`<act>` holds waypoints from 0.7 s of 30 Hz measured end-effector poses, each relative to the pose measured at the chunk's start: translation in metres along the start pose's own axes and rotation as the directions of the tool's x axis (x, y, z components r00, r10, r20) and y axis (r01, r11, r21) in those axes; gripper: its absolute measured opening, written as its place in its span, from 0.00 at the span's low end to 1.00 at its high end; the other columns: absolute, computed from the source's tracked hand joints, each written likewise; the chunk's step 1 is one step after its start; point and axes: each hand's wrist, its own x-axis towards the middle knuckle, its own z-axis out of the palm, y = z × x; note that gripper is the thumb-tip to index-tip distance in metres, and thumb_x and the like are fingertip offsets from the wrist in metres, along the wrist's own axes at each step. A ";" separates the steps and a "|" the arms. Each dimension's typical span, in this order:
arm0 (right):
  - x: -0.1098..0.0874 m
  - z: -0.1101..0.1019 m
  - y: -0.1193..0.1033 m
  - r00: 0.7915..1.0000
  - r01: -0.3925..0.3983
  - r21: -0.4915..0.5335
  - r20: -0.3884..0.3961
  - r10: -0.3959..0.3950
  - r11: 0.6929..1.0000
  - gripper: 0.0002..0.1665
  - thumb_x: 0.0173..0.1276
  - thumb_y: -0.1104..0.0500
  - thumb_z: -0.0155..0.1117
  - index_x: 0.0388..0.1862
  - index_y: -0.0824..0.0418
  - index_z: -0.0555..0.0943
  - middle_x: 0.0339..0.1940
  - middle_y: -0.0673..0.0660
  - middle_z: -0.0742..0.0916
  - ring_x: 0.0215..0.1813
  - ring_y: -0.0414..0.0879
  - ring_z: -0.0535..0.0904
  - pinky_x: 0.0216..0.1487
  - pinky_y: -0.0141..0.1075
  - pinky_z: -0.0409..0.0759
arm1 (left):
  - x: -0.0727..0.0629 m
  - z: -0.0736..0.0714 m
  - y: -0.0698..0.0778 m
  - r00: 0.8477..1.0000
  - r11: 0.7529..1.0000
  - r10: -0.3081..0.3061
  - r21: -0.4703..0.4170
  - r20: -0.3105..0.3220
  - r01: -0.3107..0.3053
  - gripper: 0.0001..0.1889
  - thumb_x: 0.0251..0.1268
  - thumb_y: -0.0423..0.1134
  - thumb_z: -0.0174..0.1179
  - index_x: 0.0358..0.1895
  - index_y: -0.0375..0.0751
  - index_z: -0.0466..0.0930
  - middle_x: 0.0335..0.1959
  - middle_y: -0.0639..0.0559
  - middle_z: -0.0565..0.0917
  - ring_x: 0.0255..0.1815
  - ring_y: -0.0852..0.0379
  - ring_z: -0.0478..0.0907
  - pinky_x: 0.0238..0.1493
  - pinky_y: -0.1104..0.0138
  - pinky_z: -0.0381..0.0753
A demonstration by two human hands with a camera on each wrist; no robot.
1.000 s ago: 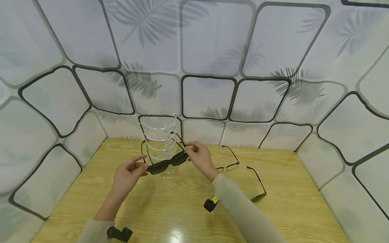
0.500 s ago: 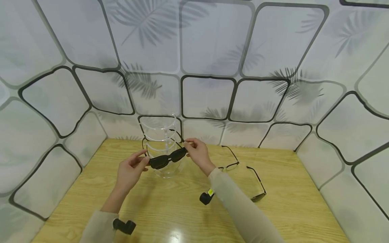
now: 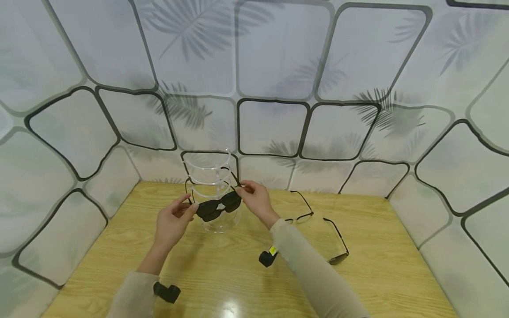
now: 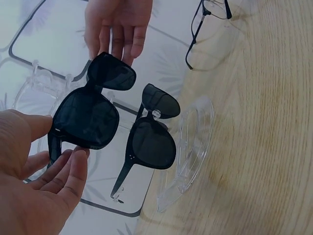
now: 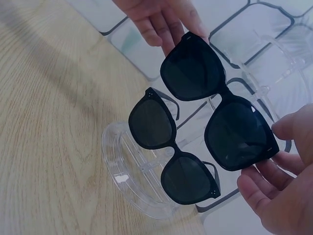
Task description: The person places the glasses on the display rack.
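Note:
Both hands hold a pair of black sunglasses (image 3: 208,206) by its two ends, in front of a clear acrylic glasses stand (image 3: 207,182). My left hand (image 3: 171,223) grips the left hinge area, thumb in front and fingers behind. At the other end, the right hand (image 3: 258,201) pinches the frame near its temple. The temples point back toward the stand. Lower down, a second pair of dark sunglasses (image 5: 151,125) sits on the stand, just above its clear round base (image 4: 198,147). In the head view the held pair partly covers it.
To the right on the wooden table (image 3: 222,274) lie thin-rimmed eyeglasses (image 3: 305,216) and another pair of sunglasses (image 3: 338,259), both partly hidden by the right arm. A patterned backdrop (image 3: 274,128) rises behind and along both sides.
Both hands have raised the held sunglasses and brought them slightly closer to the stand's middle. The second pair on the stand now shows beneath them.

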 end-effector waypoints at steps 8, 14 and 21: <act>0.004 0.004 0.002 0.997 -0.080 -0.007 0.011 0.080 0.997 0.24 0.75 0.57 0.68 0.65 0.67 0.84 0.59 0.67 0.89 0.62 0.60 0.85 0.65 0.50 0.83 | 0.004 0.004 -0.003 1.000 1.000 -0.010 0.024 -0.010 0.010 0.24 0.76 0.37 0.66 0.71 0.34 0.78 0.52 0.27 0.87 0.34 0.78 0.83 0.38 0.79 0.84; 0.003 0.004 0.003 0.993 -0.102 -0.012 0.053 0.103 0.995 0.26 0.77 0.56 0.66 0.70 0.65 0.81 0.61 0.65 0.87 0.61 0.59 0.84 0.63 0.50 0.84 | 0.006 0.007 -0.005 1.000 1.000 -0.003 0.029 -0.028 0.004 0.24 0.76 0.38 0.66 0.70 0.34 0.79 0.51 0.26 0.87 0.32 0.79 0.82 0.37 0.79 0.84; 0.007 0.004 0.005 0.996 -0.079 -0.024 0.043 0.080 0.997 0.25 0.77 0.56 0.65 0.69 0.65 0.82 0.58 0.65 0.88 0.59 0.59 0.86 0.61 0.50 0.85 | 0.009 0.007 -0.004 0.999 0.999 0.010 0.043 -0.041 -0.008 0.24 0.75 0.39 0.66 0.69 0.33 0.79 0.49 0.26 0.88 0.30 0.79 0.81 0.36 0.79 0.84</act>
